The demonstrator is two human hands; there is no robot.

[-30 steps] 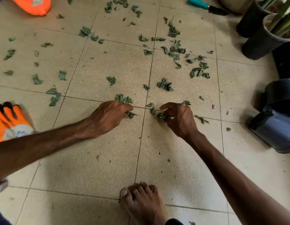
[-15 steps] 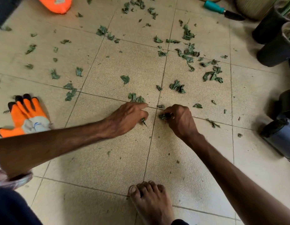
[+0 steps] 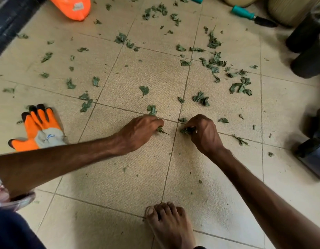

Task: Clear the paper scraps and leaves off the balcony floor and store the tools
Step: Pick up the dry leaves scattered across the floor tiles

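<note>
Though strewn all over the balcony floor [image 3: 119, 177], dead light, soft, crumply leaf scraps [image 3: 201, 99], so best pinched up in bunches. Clutching a few in left hand [image 3: 137, 133], pinching a wad in right hand [image 3: 204, 133]. Orange glove [image 3: 40, 130] off left, teal-handled trowel [image 3: 252, 16] far up top.

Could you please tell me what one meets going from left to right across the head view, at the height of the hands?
Orange glove → left hand, gripping a leaf scrap → right hand, gripping a leaf bunch → loose leaf strip → dark container.
</note>
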